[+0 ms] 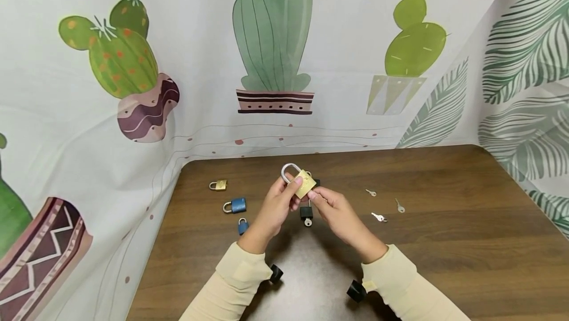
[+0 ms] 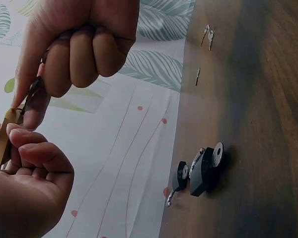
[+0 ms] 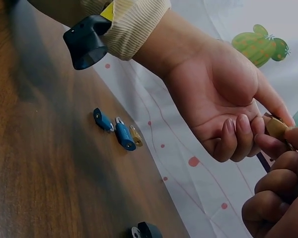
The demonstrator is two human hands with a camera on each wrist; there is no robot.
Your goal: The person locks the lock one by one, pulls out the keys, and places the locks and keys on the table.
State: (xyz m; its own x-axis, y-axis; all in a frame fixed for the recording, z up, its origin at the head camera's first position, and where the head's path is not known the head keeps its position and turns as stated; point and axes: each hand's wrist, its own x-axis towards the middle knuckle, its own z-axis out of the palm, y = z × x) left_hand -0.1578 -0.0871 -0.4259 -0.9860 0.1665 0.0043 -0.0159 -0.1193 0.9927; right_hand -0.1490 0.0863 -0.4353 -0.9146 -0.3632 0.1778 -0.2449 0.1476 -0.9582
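Note:
A large brass padlock (image 1: 305, 184) with a steel shackle is held up above the table, its shackle pointing up and left. My left hand (image 1: 275, 207) grips its body between thumb and fingers. At the lower corner of the body, my right hand (image 1: 334, 208) pinches a small key (image 2: 33, 91) against the padlock's end, other fingers curled in. Fingers hide much of the key and how deep it sits. Below the hands lies a black padlock (image 1: 306, 213) with a key in it; another black padlock (image 1: 317, 182) shows partly behind the brass one.
On the left of the wooden table (image 1: 467, 261) lie a small brass padlock (image 1: 219, 185), a blue padlock (image 1: 238, 205) and a smaller blue padlock (image 1: 242, 226). Loose keys (image 1: 379, 217) are on the right. A cactus-print cloth (image 1: 200, 64) hangs behind the table.

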